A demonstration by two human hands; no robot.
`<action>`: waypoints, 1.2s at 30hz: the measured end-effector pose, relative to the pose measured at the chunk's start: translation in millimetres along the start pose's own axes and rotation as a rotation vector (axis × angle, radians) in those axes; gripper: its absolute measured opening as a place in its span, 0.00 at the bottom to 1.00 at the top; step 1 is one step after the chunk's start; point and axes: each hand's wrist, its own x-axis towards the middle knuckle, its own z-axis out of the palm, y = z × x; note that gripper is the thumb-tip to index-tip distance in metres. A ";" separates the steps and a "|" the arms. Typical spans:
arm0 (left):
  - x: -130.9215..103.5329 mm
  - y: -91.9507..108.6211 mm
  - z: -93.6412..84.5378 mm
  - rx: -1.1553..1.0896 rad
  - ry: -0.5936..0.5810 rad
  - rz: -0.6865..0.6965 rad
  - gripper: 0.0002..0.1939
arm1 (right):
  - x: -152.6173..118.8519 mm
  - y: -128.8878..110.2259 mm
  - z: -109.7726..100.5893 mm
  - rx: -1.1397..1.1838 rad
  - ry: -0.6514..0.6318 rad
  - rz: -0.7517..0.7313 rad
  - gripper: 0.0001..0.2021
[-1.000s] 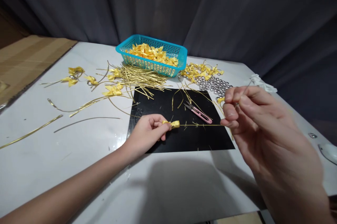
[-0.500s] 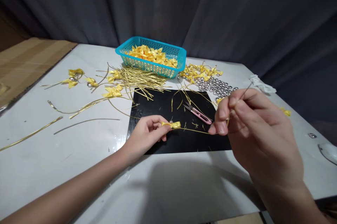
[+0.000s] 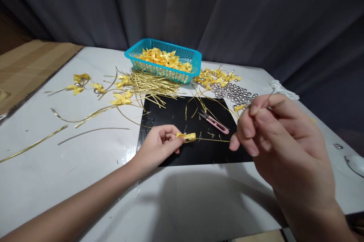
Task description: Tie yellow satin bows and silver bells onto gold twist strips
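Note:
Over the black mat (image 3: 170,158), my left hand (image 3: 163,141) pinches a small yellow ribbon bow (image 3: 189,137) between thumb and fingers. A thin gold cord (image 3: 213,140) runs from the bow to the right, towards my right hand (image 3: 271,124). Its thumb and index finger are pressed together on a thin strand whose end sticks up above them. The lower fingers of that hand are partly spread. Pink-handled thread snips (image 3: 217,124) lie on the mat between the hands, among small gold clippings.
A blue basket (image 3: 163,70) of yellow ribbon pieces stands at the back. Before it lies a pile of gold cords (image 3: 153,85). Silver beads (image 3: 233,93) and yellow bows (image 3: 217,78) are to its right. More bows (image 3: 122,98) and loose cords lie left; cardboard (image 3: 36,63) is far left.
My right hand has moved slightly to the right, its lower fingers a little more apart. The bow in my left hand has turned slightly.

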 end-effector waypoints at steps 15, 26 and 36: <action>4.1 -4.9 -5.2 -0.382 -0.023 -0.011 0.09 | -5.4 20.4 15.4 -0.509 -0.508 0.274 0.07; 5.5 -4.6 -5.7 -0.462 -0.032 -0.041 0.10 | -0.9 42.0 10.2 -0.703 -0.421 0.135 0.09; 2.0 6.1 -5.2 -0.280 -0.041 -0.049 0.05 | 2.6 42.8 13.1 -0.381 -0.326 0.276 0.09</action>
